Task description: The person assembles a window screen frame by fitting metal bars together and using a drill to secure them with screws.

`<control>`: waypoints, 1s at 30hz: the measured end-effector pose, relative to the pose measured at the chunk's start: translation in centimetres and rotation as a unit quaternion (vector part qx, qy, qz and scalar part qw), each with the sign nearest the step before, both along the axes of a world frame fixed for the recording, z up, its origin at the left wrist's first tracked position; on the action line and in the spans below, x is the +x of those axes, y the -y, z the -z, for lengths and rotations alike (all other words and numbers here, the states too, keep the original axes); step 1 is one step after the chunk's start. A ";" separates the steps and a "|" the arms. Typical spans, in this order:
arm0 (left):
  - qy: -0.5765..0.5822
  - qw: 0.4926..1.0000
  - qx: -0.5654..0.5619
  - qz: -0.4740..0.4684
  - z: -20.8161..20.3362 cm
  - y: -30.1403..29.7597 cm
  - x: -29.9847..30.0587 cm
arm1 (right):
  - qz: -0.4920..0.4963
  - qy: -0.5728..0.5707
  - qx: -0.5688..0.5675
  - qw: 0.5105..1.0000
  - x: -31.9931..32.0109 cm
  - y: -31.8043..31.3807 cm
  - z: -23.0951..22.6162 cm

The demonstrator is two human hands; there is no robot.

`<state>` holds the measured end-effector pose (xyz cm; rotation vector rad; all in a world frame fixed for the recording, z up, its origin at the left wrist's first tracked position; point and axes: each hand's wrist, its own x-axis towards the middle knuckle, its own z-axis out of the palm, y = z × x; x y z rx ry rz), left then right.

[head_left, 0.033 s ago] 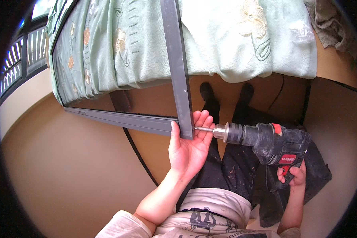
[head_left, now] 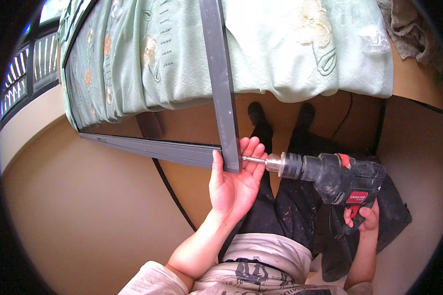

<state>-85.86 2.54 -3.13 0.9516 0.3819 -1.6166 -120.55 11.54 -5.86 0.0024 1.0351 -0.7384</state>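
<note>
A dark grey metal frame [head_left: 223,93] lies partly over a cloth-covered surface, with its near corner jutting out towards me. That corner rests in my left hand [head_left: 234,194], palm up, thumb along its near side and fingers stretched beneath and past its right side. My right hand [head_left: 366,219] grips a black power drill [head_left: 349,179] by the handle, fingers by the red trigger. The drill lies level and points left. A thin bit [head_left: 253,160] runs from its metal chuck [head_left: 276,164] to the frame's right side, above my left fingers; whether the tip touches is hard to see.
A pale green embroidered cloth [head_left: 280,59] drapes over the surface ahead. A crumpled grey-brown cloth [head_left: 413,34] lies at far right. Behind the drill is a dark object [head_left: 396,206]. A dark cable [head_left: 174,194] crosses the lower left, and a railing [head_left: 17,73] shows through glass.
</note>
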 end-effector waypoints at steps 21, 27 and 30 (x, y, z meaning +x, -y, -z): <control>0.178 0.898 0.042 0.401 -3.2 -9.4 3.7 | 0.216 0.049 -0.116 0.968 11.6 8.5 -5.7; 0.262 0.870 0.000 0.417 -7.1 -12.7 9.3 | 0.301 0.028 -0.162 0.939 18.7 15.5 -5.0; 0.294 0.861 0.019 0.415 -7.8 -13.4 13.1 | 0.322 -0.003 -0.179 0.930 20.6 17.5 -4.9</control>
